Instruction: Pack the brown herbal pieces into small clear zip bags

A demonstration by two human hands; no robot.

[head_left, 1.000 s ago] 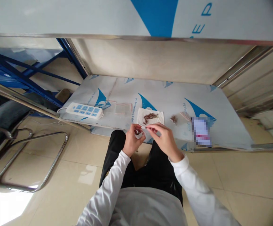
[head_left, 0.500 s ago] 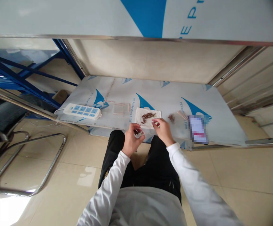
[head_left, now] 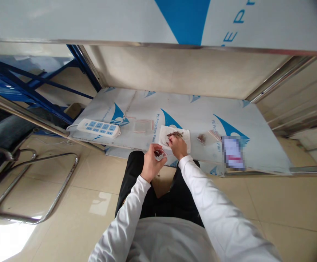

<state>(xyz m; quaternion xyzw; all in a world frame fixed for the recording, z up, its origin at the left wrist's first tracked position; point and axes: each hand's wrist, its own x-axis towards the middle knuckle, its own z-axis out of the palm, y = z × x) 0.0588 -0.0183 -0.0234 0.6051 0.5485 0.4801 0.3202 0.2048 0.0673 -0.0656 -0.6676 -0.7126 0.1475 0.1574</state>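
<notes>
My left hand (head_left: 150,165) holds a small clear plastic bag (head_left: 161,154) between thumb and fingers, just off the shelf's front edge. Something dark reddish-brown shows inside it. My right hand (head_left: 179,147) is over a square white dish or sheet (head_left: 187,135), its fingers closed at a pile of small brown pieces (head_left: 176,134). Whatever the fingertips grip is hidden. To the right lies a small clear bag with brown pieces (head_left: 201,138), beside another clear bag (head_left: 213,137). Flat clear bags (head_left: 143,126) lie left of the white square.
A white power strip (head_left: 98,128) sits at the left of the film-covered shelf (head_left: 171,102). A blurred-out phone (head_left: 233,153) lies near the right front edge. An upper shelf (head_left: 106,22) overhangs the work. A metal-framed chair (head_left: 35,185) stands at left.
My right hand has moved left and down onto the brown pile, its fingers closing there. My left hand keeps the bag in nearly the same place. The view has shifted slightly.
</notes>
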